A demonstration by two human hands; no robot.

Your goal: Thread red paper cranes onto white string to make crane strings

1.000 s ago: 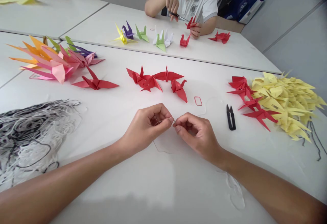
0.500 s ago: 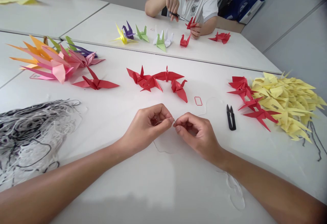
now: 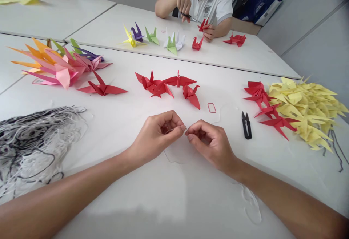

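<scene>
White table surface [image 3: 152, 199] spans the head view, with a bundle of black and white cords [image 3: 32, 140] at the left edge, red paper cranes [image 3: 156, 86] above centre and black snips [image 3: 247, 134] right of centre. At frame centre, the left hand [image 3: 163, 130] pinches a fine thread [image 3: 169, 159] that trails below it, while the right hand [image 3: 209, 142], just beside, has its fingertips together on a thin end [image 3: 185, 129] too small to identify. Current step appears to be fingertip thread work; the next move likely calls for a steady, aligned pinch.
</scene>
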